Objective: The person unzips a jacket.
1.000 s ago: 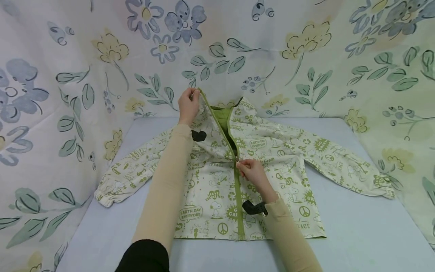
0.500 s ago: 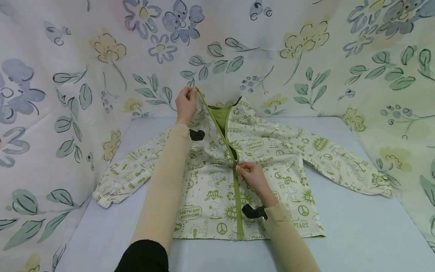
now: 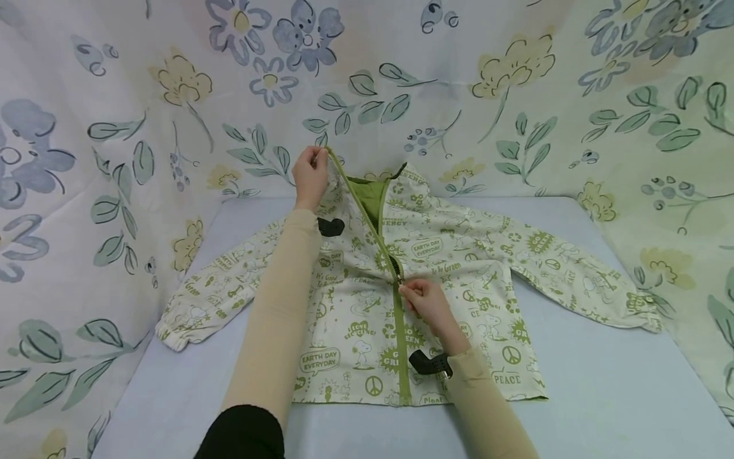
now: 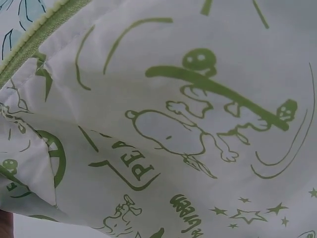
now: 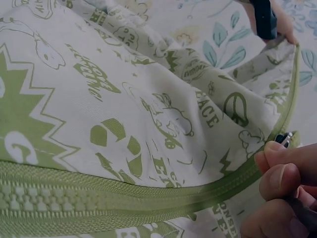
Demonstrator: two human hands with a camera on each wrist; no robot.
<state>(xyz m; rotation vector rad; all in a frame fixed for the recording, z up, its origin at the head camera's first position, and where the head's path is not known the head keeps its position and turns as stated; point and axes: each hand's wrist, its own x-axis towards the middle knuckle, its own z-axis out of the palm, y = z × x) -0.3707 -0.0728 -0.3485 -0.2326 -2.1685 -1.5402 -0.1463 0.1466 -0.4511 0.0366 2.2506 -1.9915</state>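
Note:
A white jacket (image 3: 361,357) with green print lies front up, its sleeves spread to both sides. My left hand (image 3: 311,178) pinches the top end of the left front edge and holds it raised near the collar. Mid-chest, the thumb and fingers of my right hand (image 3: 427,306) pinch the metal zipper pull (image 5: 283,139). Above the slider the front parts in a V, showing the green lining (image 3: 369,194); below it the green zipper (image 5: 74,198) is joined. In the left wrist view, the lifted front panel (image 4: 168,129) fills most of the frame, with bare zipper teeth (image 4: 37,32) along its edge.
The jacket lies on a white table (image 3: 602,382). Floral cloth (image 3: 367,83) hangs behind and along both sides. Black straps, one of them a right wrist strap (image 3: 430,362), circle both wrists over beige sleeves.
My right hand has drawn the zipper pull slightly down, so the open V is a little longer. My left hand has shifted slightly left, still holding the raised front edge.

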